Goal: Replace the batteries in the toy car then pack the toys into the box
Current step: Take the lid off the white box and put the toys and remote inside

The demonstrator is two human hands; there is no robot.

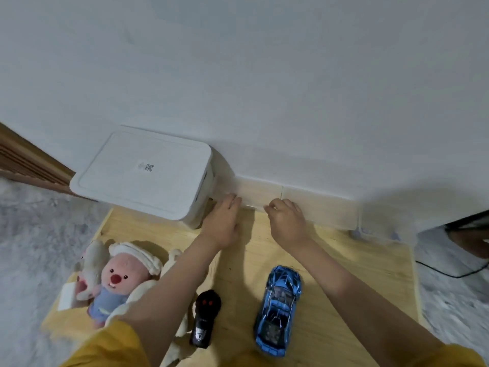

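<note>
A wooden board lies on the carpet by the white wall. The white box, lid on, stands at its far left corner. The plush toys lie at the near left. The blue car is near the front, the black remote just left of it. The left hand reaches beside the box, fingers straight and together. The right hand has curled fingers; I cannot tell if it holds something

Plain white wall across the upper frame; grey carpet left and right; pale wooden board lower centre; wood trim far left
</note>
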